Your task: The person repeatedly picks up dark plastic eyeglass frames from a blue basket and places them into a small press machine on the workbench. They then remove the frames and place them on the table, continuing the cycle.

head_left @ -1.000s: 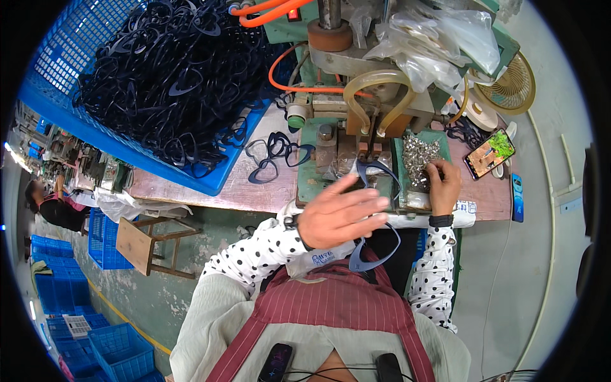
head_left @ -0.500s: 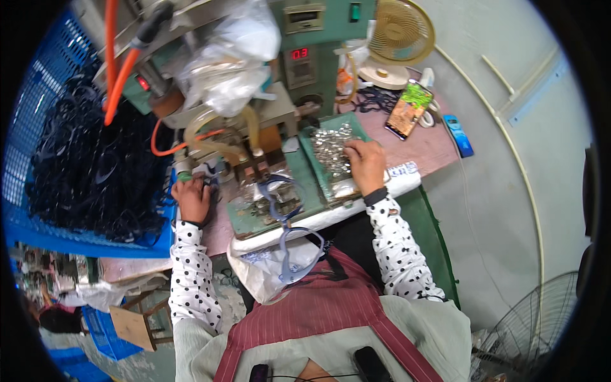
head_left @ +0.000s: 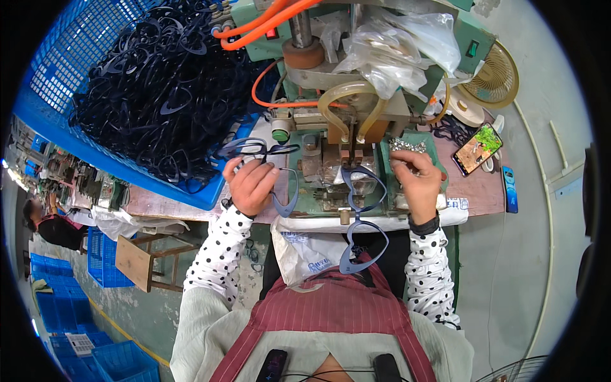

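My left hand (head_left: 252, 186) is closed on dark blue eyeglass frames (head_left: 280, 149), with one rim (head_left: 287, 193) hanging down beside my fingers. In the middle, a blue-grey eyeglass frame (head_left: 364, 207) hangs upright at the green press machine (head_left: 347, 149), its upper rim at the press head and its lower rim over my apron. Over the near part of a green tray (head_left: 434, 151) of small shiny metal parts (head_left: 407, 146), my right hand (head_left: 417, 184) holds thumb and fingertips together. Whatever is between them is too small to make out.
A large blue crate (head_left: 153, 184) heaped with dark eyeglass frames (head_left: 159, 95) stands at the left. Orange hoses (head_left: 273, 22) and plastic bags (head_left: 407, 51) hang about the machine. On the right are a phone (head_left: 477, 149) and a small fan (head_left: 496, 76).
The view has shifted left. My left hand has come up from beside the green button and now holds eyeglass frames. My right hand has drawn back from the metal parts toward the tray's near end.
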Tool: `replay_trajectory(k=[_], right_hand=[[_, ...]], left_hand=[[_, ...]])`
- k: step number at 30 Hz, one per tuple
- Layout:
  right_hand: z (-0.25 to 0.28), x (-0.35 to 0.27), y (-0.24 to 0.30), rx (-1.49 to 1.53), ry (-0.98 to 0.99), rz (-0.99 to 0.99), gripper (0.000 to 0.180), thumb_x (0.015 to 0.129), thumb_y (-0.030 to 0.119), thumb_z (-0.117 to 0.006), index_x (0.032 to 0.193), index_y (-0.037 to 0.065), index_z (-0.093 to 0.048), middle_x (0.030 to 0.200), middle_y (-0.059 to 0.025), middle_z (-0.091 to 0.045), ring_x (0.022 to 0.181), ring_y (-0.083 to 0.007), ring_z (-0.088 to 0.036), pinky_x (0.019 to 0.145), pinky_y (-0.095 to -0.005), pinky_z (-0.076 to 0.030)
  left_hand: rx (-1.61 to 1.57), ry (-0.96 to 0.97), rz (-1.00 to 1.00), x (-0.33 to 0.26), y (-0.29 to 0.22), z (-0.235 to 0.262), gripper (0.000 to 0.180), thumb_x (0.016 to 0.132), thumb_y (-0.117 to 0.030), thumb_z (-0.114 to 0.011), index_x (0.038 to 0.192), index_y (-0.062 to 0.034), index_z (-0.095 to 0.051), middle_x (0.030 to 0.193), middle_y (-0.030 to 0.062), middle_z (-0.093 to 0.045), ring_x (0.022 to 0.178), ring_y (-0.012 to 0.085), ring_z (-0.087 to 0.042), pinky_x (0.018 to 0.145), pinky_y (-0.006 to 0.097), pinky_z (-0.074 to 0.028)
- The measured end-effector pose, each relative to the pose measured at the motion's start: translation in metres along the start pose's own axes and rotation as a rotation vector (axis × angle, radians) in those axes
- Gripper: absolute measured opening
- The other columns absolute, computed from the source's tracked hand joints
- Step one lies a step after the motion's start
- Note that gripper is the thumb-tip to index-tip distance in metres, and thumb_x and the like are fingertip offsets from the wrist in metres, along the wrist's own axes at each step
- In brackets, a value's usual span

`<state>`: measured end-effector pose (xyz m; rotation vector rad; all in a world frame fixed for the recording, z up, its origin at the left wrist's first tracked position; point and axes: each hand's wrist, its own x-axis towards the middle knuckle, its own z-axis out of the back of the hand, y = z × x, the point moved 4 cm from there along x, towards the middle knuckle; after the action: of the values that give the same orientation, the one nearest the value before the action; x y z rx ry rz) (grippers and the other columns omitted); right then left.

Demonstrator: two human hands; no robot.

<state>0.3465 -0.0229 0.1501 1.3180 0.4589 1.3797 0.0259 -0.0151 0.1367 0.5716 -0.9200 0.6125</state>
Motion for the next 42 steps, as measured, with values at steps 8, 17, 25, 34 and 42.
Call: replay_trajectory(k=[8,17,25,34,42], right_hand=[[-0.029,-0.008,0.045,0.221,0.236,-0.199,0.037,0.073,0.003,-0.073,0.106,0.002,-0.056,0.082,-0.0015,-0.066,0.073,-0.0062,-0.055,0.068,-0.0223,-0.039],[-0.042,0.005,0.053,0.215,0.162,-0.187,0.041,0.069,0.007,-0.074,0.105,0.0,-0.054,0.077,-0.0052,-0.07,0.055,-0.0061,-0.045,0.053,-0.0227,-0.039],[-0.036,0.003,0.039,0.36,0.14,-0.109,0.046,0.075,0.0,-0.071,0.116,-0.001,-0.049,0.087,-0.0084,-0.07,0.082,-0.0117,-0.063,0.075,-0.0244,-0.049],[0.049,-0.002,-0.117,-0.224,-0.104,-0.162,0.027,0.081,0.007,-0.068,0.108,0.003,-0.063,0.089,-0.0107,-0.071,0.08,-0.0155,-0.067,0.072,-0.0283,-0.05],[0.03,-0.018,-0.08,-0.808,0.092,-0.03,0.025,0.078,0.015,-0.072,0.098,0.002,-0.064,0.089,-0.0164,-0.061,0.087,-0.0367,-0.06,0.072,-0.0445,-0.048]], left_hand=[[0.295,0.02,0.313,0.006,0.019,-0.008,0.044,0.082,-0.012,-0.066,0.126,-0.0186,-0.062,0.112,-0.0055,-0.07,0.125,0.0208,-0.048,0.108,0.047,-0.011],[0.016,0.057,0.187,0.04,0.014,0.02,0.048,0.082,-0.006,-0.065,0.129,-0.0086,-0.056,0.115,0.0063,-0.066,0.11,0.0254,-0.06,0.102,0.047,-0.03],[-0.715,0.138,-0.218,0.072,-0.098,0.008,0.036,0.079,-0.006,-0.062,0.114,-0.0033,-0.063,0.118,0.0174,-0.063,0.107,0.0297,-0.064,0.095,0.043,-0.051],[-0.818,0.126,-0.136,0.07,-0.107,-0.022,0.043,0.075,-0.01,-0.073,0.116,-0.0012,-0.063,0.12,0.0154,-0.063,0.108,0.0281,-0.063,0.097,0.047,-0.05],[-0.815,0.114,-0.071,0.07,-0.11,-0.022,0.047,0.071,-0.009,-0.075,0.116,-0.0011,-0.063,0.119,0.0154,-0.063,0.107,0.0292,-0.064,0.096,0.047,-0.05]])
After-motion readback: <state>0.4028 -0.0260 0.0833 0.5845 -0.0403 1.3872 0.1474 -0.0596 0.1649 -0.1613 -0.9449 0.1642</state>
